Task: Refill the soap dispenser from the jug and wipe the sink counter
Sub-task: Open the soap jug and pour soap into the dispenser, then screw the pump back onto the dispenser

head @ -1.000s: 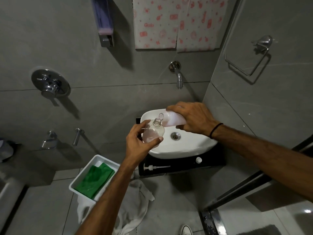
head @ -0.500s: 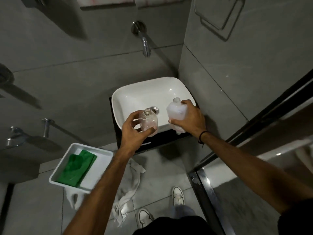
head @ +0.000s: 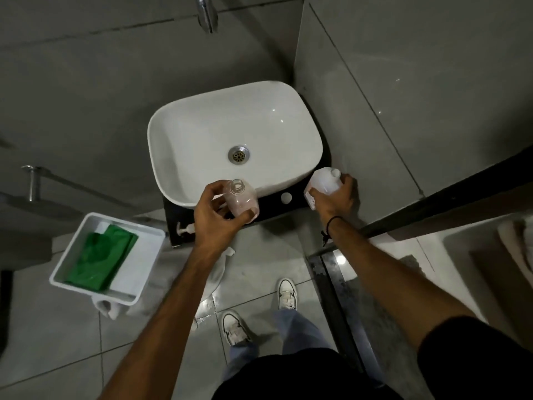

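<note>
My left hand (head: 215,215) grips a clear soap dispenser bottle (head: 240,197) with its neck open and pinkish liquid inside, held upright over the front edge of the black counter (head: 291,210). My right hand (head: 336,197) holds a white translucent jug (head: 324,180) upright at the counter's right end, beside the white sink basin (head: 202,134). The dispenser's pump head (head: 186,228) lies on the counter's left front. A small white cap (head: 286,197) rests on the counter between my hands.
A white bin (head: 144,272) holding a green cloth (head: 101,259) sits lower left, with a white towel (head: 217,269) on the floor by it. A wall tap (head: 206,13) hangs above the basin. A dark door frame (head: 432,203) runs along the right.
The jug has tipped back upright and moved right, away from the bottle, down to the counter's right end. The bottle has come down toward the counter's front edge. The view has tilted downward.
</note>
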